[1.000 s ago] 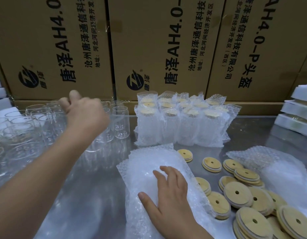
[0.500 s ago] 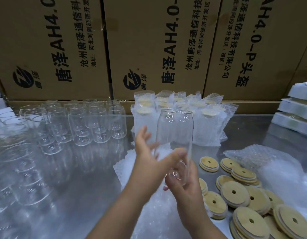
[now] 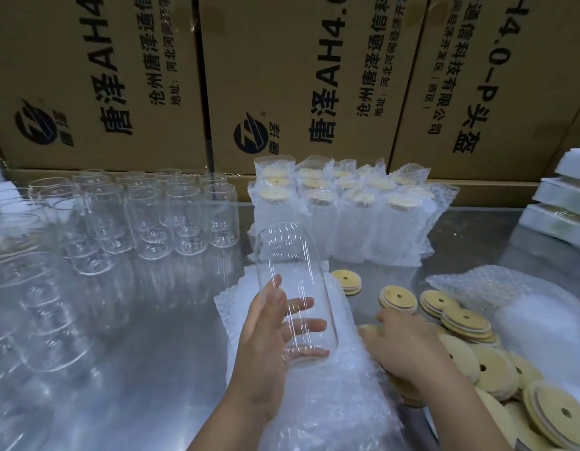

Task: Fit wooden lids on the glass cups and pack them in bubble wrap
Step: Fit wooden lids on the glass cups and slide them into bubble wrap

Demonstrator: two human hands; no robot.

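My left hand point(image 3: 265, 353) grips an empty clear glass cup point(image 3: 288, 255) near its base, thumb in front and fingers seen through the glass behind it. The cup is tilted away from me, has no lid, and is held above a bubble wrap sheet point(image 3: 331, 402) lying on the steel table. My right hand point(image 3: 409, 349) is palm down over the loose wooden lids point(image 3: 487, 369) to the right, index finger stretched towards one lid point(image 3: 397, 297). I cannot see any lid held in it.
Several bare glass cups point(image 3: 151, 216) crowd the table's left and back left. A block of wrapped, lidded cups point(image 3: 347, 222) stands at the back centre. More bubble wrap point(image 3: 510, 288) lies at the right, white foam stacks point(image 3: 568, 216) at the far right, cardboard boxes point(image 3: 298, 76) behind.
My left hand fetched a glass from the left group and brought it over the bubble wrap. My right hand left the sheet, briefly steadied the glass, then moved right onto the lids.
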